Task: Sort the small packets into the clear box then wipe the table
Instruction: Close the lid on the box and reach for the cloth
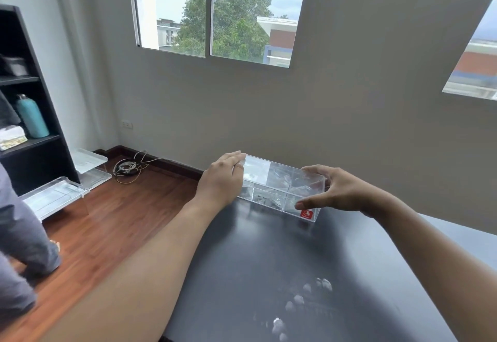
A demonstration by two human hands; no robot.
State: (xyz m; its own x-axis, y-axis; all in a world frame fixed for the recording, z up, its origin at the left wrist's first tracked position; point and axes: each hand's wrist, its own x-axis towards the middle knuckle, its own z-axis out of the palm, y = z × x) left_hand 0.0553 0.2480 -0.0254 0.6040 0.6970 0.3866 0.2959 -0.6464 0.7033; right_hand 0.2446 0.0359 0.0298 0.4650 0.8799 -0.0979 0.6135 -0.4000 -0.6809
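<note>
1. The clear box (279, 188) sits on the table (269, 274), at its far edge near the wall.
2. The left hand (222, 180) is at the box's left end, the right hand (333, 191) at its right end.
3. A shelf unit (29, 105) stands far left, with trays (67, 185) on the floor beside it.

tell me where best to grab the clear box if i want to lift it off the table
Probably by its two short end walls, a hand coming in from each side. The clear box is long, with an open top and thin dividers, and the left hand and right hand already sit at opposite ends.
</note>
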